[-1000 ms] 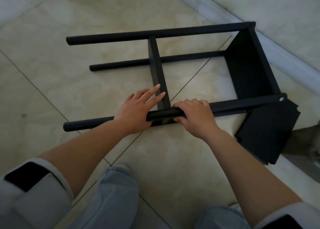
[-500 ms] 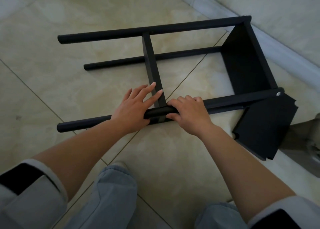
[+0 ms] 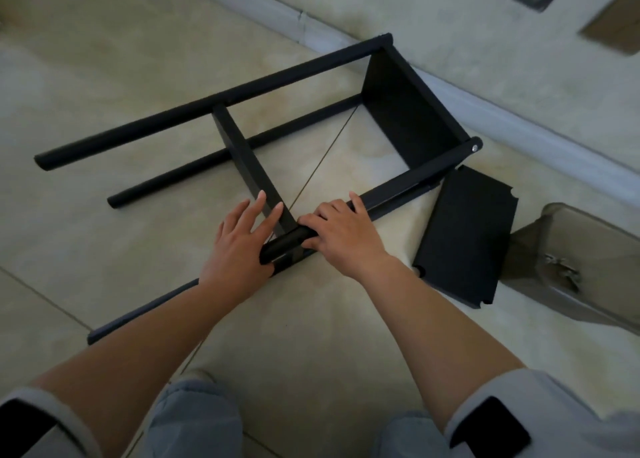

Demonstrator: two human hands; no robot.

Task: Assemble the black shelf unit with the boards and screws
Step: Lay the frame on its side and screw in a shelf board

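Shelf unit (image 3: 263,135) lies on its side on the floor ahead of my hands, so the joints face up. Spare board (image 3: 464,235) waits just right of them. Right hand (image 3: 343,235) wraps the near pole (image 3: 401,187); left hand (image 3: 242,246) lies flat, fingers spread, steadying pole & mid board (image 3: 249,159), prob. seating it.
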